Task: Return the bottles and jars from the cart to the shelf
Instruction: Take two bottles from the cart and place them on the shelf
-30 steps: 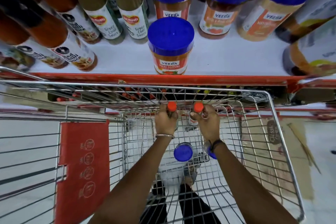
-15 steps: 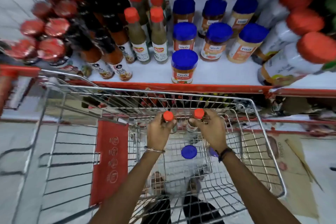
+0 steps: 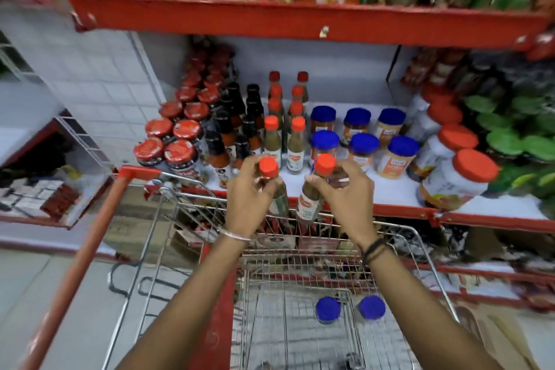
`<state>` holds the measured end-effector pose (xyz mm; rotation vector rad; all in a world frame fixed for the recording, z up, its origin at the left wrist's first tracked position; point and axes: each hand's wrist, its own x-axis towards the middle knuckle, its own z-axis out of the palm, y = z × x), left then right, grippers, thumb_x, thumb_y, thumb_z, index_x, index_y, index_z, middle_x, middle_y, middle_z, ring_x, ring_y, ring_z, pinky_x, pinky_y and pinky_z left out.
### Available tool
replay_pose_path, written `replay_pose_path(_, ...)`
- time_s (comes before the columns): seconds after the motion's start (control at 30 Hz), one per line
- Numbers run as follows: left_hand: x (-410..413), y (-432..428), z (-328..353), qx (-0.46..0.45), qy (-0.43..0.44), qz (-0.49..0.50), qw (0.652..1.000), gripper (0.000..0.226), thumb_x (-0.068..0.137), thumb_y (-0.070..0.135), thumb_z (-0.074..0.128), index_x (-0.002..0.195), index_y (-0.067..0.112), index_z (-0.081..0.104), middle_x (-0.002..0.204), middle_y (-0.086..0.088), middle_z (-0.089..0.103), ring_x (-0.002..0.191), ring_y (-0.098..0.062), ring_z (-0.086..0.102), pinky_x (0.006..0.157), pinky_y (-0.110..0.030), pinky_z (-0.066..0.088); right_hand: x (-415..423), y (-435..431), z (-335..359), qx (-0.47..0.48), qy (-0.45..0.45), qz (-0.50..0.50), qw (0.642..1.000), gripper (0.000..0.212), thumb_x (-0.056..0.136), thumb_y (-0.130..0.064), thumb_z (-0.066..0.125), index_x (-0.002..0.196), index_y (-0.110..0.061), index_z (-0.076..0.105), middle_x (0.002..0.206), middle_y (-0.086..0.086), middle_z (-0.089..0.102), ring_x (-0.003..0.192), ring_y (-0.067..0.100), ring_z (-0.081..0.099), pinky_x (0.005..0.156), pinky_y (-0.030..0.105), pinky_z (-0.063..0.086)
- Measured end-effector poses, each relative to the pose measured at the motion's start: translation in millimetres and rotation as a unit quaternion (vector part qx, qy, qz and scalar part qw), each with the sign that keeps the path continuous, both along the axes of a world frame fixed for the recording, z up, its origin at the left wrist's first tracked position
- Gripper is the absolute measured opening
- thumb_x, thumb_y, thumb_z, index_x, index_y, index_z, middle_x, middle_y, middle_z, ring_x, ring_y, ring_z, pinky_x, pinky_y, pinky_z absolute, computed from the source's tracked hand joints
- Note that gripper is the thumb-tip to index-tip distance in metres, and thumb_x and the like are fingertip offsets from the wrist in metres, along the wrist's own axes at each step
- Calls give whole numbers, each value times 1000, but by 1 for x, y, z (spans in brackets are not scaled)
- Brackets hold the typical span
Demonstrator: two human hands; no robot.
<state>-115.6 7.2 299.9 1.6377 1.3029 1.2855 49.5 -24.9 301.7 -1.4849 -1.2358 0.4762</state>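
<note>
Gripping one orange-capped bottle each, both hands sit above the cart's front rim (image 3: 300, 249). Left hand (image 3: 249, 189) closed around the neck of a green sauce bottle (image 3: 277, 194), upright. Right hand (image 3: 345, 192) wrapped around a second bottle (image 3: 310, 201), tilted, label facing out. Just beyond the hands: the shelf (image 3: 390, 189), matching bottles in rows. Below the right wrist, two blue-lidded jars (image 3: 328, 309) in the basket.

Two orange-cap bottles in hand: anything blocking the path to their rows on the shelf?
Nothing visible. The left bottle and right bottle are up at the shelf edge, directly before the two orange-cap rows. White shelf in front of those rows looks bare.
</note>
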Motion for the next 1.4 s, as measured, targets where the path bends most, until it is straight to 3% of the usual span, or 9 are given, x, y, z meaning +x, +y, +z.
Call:
replay_pose_path(0.1,1,23,13,36,29,-5,999,36,75,12,71,102,26,52,91,2,66,90,-16,64,82,-43,55,-10,23,10,3,-27,-24,999,28,70,-32,78,88,-23,59,85,-4,63,79,17,62,72,29,50)
replay_pose_path(0.23,2,52,12,72,81,12,994,36,75,14,72,105,20,52,90,-6,70,86,-23,65,75,-44,55,-20,53,7,-3,-58,-54,997,31,70,-33,78,90,-17,60,86,-2,63,79,17,61,72,34,51)
replay_pose_path(0.4,8,74,-2,68,105,2,992,37,76,9,71,108,9,53,91,-13,69,83,-29,64,68,-30,45,-22,78,-12,-49,-88,-54,993,29,73,-32,75,83,-21,50,89,8,62,82,26,59,66,34,46)
replay_pose_path(0.63,11,85,-28,57,147,2,987,38,77,5,69,110,6,50,90,-16,68,77,-35,62,58,-21,32,-20,95,-32,-105,-129,-55,985,38,76,-32,73,100,-8,56,105,12,61,91,28,59,68,36,49)
replay_pose_path(0.93,9,95,-34,62,192,-7,979,48,82,5,64,125,9,42,108,-19,63,90,-37,61,73,-32,46,-19,105,-35,-125,-173,-46,976,40,80,-31,70,106,-8,51,109,14,57,94,30,58,71,39,51)
replay_pose_path(1.1,7,90,-32,59,214,-8,975,53,86,6,60,133,5,36,128,-23,52,104,-40,59,85,-49,54,-14,99,-33,-128,-178,-32,975,44,78,-34,70,108,-7,53,110,14,58,96,30,58,73,41,52)
replay_pose_path(1.17,4,80,-29,98,205,7,974,47,87,7,59,130,3,40,127,-22,52,103,-36,60,81,-45,55,-8,89,-31,-106,-158,-24,981,42,78,-33,71,108,-9,54,110,12,58,95,27,58,74,42,54)
replay_pose_path(1.27,4,56,-28,172,178,16,969,34,90,14,55,121,4,46,119,-17,56,107,-23,55,86,-28,49,5,59,-33,-67,-118,-1,991,39,78,-35,71,108,-15,55,108,4,59,94,17,58,76,36,57)
replay_pose_path(1.4,18,11,-50,129,160,-48,978,28,90,16,55,117,8,50,118,-11,57,111,-14,52,92,-12,42,26,-1,-60,-71,-113,17,991,31,83,-35,66,106,-17,58,107,2,61,92,14,61,76,29,54)
